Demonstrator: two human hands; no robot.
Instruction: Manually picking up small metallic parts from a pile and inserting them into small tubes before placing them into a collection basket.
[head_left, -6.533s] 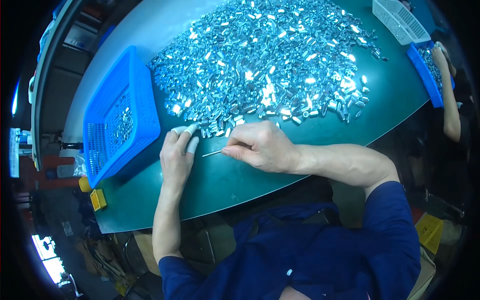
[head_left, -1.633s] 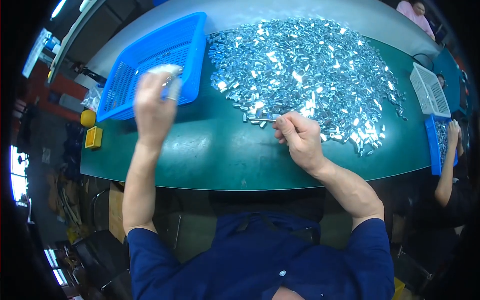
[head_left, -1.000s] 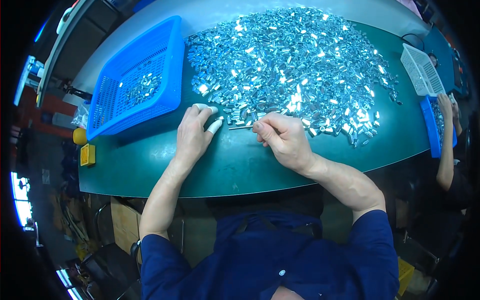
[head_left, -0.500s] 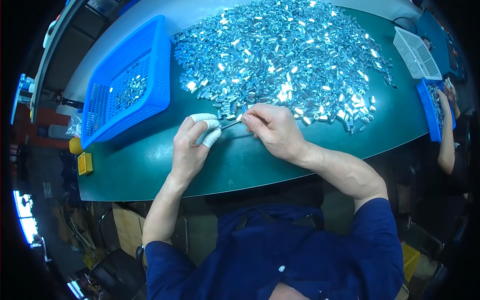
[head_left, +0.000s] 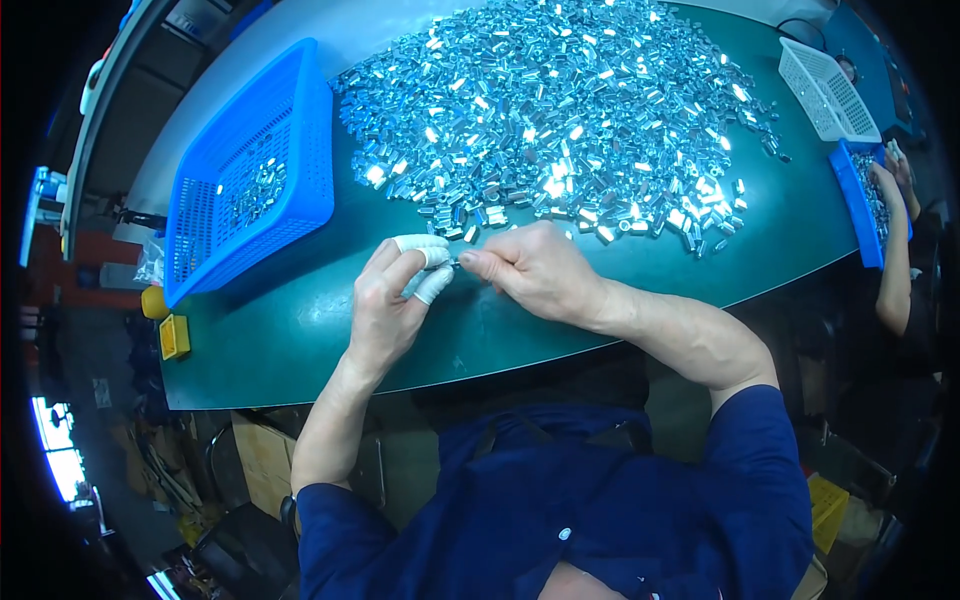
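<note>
Metal pieces (head_left: 560, 110), small, shiny and cylinder-like, lie in a broad heap on the green tabletop (head_left: 300, 330), spreading away beyond the fingertips of both hands. The nearest edge of the heap sits just past the fingers, almost touching them.

The left hand (head_left: 390, 305) rests on the tabletop with its fingers (head_left: 425, 245) curled toward the right; white wraps cover the tips of at least two of them. These wrapped fingers are pinched nearly closed around something very small, too small to make out clearly. The right hand (head_left: 540, 270) meets it from the other side, its fingers bunched tight and closed, the tips pressed up against the left fingertips at the same tiny spot. What the right fingers grip cannot be told for sure.

To the left of the left fingers, and a little farther out, stands a blue mesh basket (head_left: 300, 120) with a few metal pieces in its bottom. Far to the right of the right fingers sit a white basket (head_left: 830, 95) and a blue tray (head_left: 858, 200), where another person's arm (head_left: 892, 270) reaches.
</note>
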